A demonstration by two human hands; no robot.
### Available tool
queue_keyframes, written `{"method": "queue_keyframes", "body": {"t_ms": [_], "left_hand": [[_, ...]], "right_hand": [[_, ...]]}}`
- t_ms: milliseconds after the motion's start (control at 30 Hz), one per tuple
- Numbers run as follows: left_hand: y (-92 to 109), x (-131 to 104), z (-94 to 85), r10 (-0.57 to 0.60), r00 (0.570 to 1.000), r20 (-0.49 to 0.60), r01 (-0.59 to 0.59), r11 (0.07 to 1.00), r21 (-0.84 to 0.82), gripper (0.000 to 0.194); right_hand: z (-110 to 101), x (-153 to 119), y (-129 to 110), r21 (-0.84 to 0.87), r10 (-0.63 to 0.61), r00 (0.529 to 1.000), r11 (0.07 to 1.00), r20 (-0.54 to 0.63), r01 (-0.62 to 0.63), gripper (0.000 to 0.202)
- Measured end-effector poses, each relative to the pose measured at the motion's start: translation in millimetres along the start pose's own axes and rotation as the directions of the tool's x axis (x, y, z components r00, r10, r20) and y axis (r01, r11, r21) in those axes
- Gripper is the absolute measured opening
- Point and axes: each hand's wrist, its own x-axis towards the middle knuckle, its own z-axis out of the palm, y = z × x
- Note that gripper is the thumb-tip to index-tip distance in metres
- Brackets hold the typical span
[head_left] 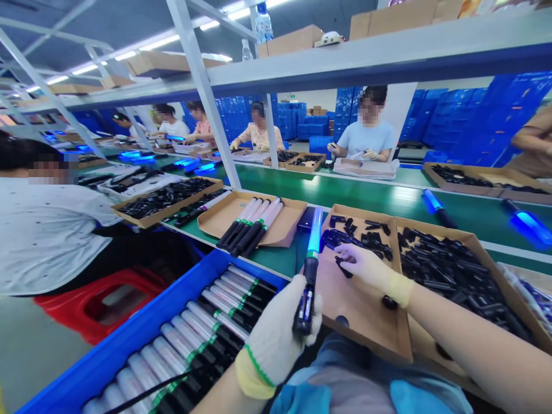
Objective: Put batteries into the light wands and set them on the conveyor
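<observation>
My left hand [276, 330], in a white knitted glove, is wrapped round the black handle of a light stick [314, 234]. Its tube glows blue, and the handle's battery compartment is open, with batteries showing inside. My right hand [368, 265], also gloved, pinches a small black plastic piece [343, 267] between thumb and fingers. It is above a cardboard tray [345, 305] with loose black plastic pieces [373, 242] at its far end. To the left, a blue bin [142, 325] holds rows of unlit light sticks [190, 328] with clear tubes and green rings.
A second cardboard tray [468, 230] heaped with black parts stands at right. Several unlit sticks lie across a shallow box [211, 221] ahead. Beyond runs a green conveyor belt [366, 192] carrying lit sticks. A co-worker [43, 230] sits at left; others work across the belt.
</observation>
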Motion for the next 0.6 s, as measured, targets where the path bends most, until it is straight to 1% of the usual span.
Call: {"method": "queue_keyframes", "body": {"t_ms": [67,133,167,233,300,367,433,500,533,600], "left_hand": [[-9,12,3.3,-0.031,0.999,0.030,0.032,0.999,-0.012,0.044],[-15,23,9.5,-0.060,0.996,0.065,0.063,0.998,-0.031,0.041],[-18,27,13.2,-0.068,0.994,0.081,0.071,0.997,-0.036,0.039],[-23,33,20.5,-0.052,0.993,0.104,0.056,0.998,-0.036,0.036],[-29,37,26.2,-0.036,0.991,0.127,0.040,0.999,-0.033,0.036],[-35,40,29.7,-0.035,0.989,0.147,0.040,0.999,-0.033,0.039],[-42,41,31.2,-0.041,0.985,0.167,0.047,0.998,-0.035,0.040],[-47,41,31.3,-0.014,0.982,0.190,0.025,0.998,-0.054,0.039],[-48,40,30.7,0.020,0.979,0.201,-0.008,0.998,-0.063,0.037],[-47,35,28.1,0.111,0.972,0.205,-0.100,0.993,-0.062,0.026]], "right_hand": [[-11,-25,-9,0.115,0.024,0.999,0.993,-0.021,-0.021,0.043],[-20,-49,-22,0.293,0.051,0.998,0.955,-0.035,-0.039,0.043],[-24,-60,-29,0.401,0.064,0.997,0.915,-0.043,-0.042,0.041],[-29,-75,-41,0.607,0.090,0.994,0.794,-0.058,-0.037,0.036],[-31,-84,-50,0.735,0.102,0.993,0.677,-0.059,-0.026,0.030],[-32,-90,-57,0.804,0.133,0.987,0.595,-0.088,-0.008,0.026],[-32,-94,-62,0.832,0.182,0.973,0.555,-0.145,0.021,0.028],[-30,-99,-66,0.831,0.205,0.960,0.554,-0.190,0.046,0.032],[-27,-101,-68,0.826,0.198,0.963,0.561,-0.185,0.044,0.032],[-19,-108,-72,0.813,0.172,0.975,0.582,-0.138,0.012,0.031]]}}
